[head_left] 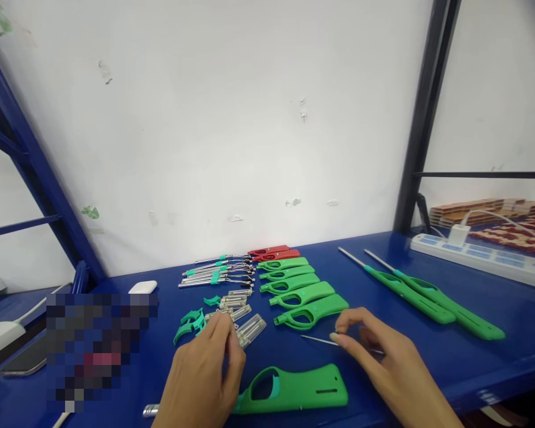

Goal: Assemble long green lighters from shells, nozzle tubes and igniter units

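My left hand [203, 374] is over the left part of a green lighter [301, 389] lying near the front edge, fingertips pinched together beside clear fuel tubes [252, 330]; what they hold is hidden. A silver tip [151, 410] shows left of that hand. On the right, my right hand [374, 356] pinches a thin metal rod [317, 339] between thumb and forefinger. Green handle shells [312, 312] lie in a column behind, with red shells [276, 255] beyond them. Teal triggers [190, 324] and metal tubes with wires [205, 276] are to the left.
Two green lighters with long rods [410, 291] lie at the right. A white power strip [485, 255] sits at the back right. A white case [143, 288] and a phone [27, 356] are on the left of the blue table [485, 368].
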Tool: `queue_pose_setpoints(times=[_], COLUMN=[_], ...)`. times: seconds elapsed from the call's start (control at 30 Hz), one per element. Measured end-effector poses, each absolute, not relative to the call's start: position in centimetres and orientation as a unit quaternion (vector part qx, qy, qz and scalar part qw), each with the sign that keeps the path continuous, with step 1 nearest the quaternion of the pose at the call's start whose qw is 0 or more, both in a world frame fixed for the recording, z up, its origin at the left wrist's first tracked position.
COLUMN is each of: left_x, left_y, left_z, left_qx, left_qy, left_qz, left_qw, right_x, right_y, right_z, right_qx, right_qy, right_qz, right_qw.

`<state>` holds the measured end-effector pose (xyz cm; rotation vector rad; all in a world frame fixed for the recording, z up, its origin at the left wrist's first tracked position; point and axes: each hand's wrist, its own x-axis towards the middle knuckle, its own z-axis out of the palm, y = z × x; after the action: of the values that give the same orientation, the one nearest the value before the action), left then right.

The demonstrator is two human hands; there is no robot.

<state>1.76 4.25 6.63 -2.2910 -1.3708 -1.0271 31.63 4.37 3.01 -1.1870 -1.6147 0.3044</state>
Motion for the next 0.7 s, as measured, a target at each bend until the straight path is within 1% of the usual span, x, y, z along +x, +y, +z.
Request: queue_pose_setpoints(times=[0.1, 0.23, 0.4, 0.57, 0.7], left_x=[2.4, 3.4, 4.4, 4.5, 4.3], left_y=[4.4, 3.9, 3.7, 4.0, 4.2], left_z=[6.4, 6.2, 5.6, 4.9, 4.7], left_qx=[-0.796, -0.809, -0.8, -0.778, -0.742], left_qy=[-0.447, -0.403, -0.404, -0.441, -0.483], left_qz=[-0.388, -0.422, -0.444, -0.445, -0.453], left_qw=[0.123, 0.072, 0.022, -0.035, -0.105], right_x=[32.1, 33.1, 34.1, 34.2, 34.2], right_y=[4.4, 4.6, 5.0, 5.2, 5.1], right_z=[3.6, 4.0, 2.9, 2.2, 2.2], right_qx=[-0.497, -0.465, -0.422, -0.434, -0.443], right_qy=[-0.637, -0.594, -0.548, -0.535, -0.541], right_qz=[0.161, 0.249, 0.364, 0.369, 0.357], right_qw=[0.567, 0.607, 0.623, 0.625, 0.619])
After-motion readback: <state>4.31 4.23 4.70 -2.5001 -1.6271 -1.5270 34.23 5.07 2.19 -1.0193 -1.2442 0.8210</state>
